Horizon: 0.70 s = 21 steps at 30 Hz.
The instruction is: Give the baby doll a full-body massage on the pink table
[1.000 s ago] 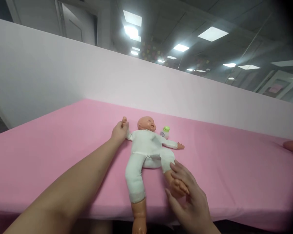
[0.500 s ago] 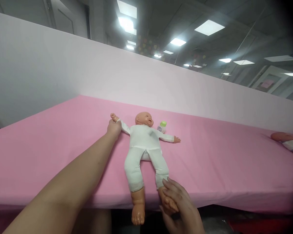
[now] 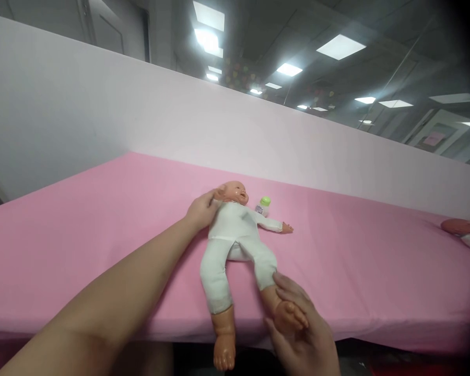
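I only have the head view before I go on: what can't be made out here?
- Doll's arm under the left hand: hidden, so the grip can't be judged.
- Bottle label: too small to read; its base sits behind the doll's shoulder.
- Object at the right edge: cut off by the frame.
- Right hand palm: cut off by the bottom edge.

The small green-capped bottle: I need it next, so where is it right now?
In the head view the green-capped bottle lies on the pink sheet, just right of the doll by its head, above its outstretched arm and away from both hands.
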Tool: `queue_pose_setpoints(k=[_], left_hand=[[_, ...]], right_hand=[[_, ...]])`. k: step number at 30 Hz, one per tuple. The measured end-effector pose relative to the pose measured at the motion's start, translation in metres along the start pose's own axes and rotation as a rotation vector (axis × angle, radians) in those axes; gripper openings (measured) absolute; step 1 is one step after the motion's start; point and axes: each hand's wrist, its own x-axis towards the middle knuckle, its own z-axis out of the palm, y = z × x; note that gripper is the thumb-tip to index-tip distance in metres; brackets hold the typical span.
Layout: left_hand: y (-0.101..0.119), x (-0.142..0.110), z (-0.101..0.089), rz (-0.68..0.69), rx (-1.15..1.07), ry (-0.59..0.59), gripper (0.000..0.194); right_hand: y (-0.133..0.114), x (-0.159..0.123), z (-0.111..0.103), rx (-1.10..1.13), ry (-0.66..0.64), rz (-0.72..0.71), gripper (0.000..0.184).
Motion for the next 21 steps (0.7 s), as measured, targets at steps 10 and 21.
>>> queue_pose_setpoints(k=[10,21], left_hand=[[0.024,-0.013,0.006,0.329,0.669,-0.274,0.050],[0.021,-0.013,0.009,0.152,0.438,-0.150,0.045]], right_hand=[[0.018,0.125,0.030,-0.117,-0.286,0.139,0.043],[0.026,0.138,0.055,-0.195,-0.300,0.265,0.029]])
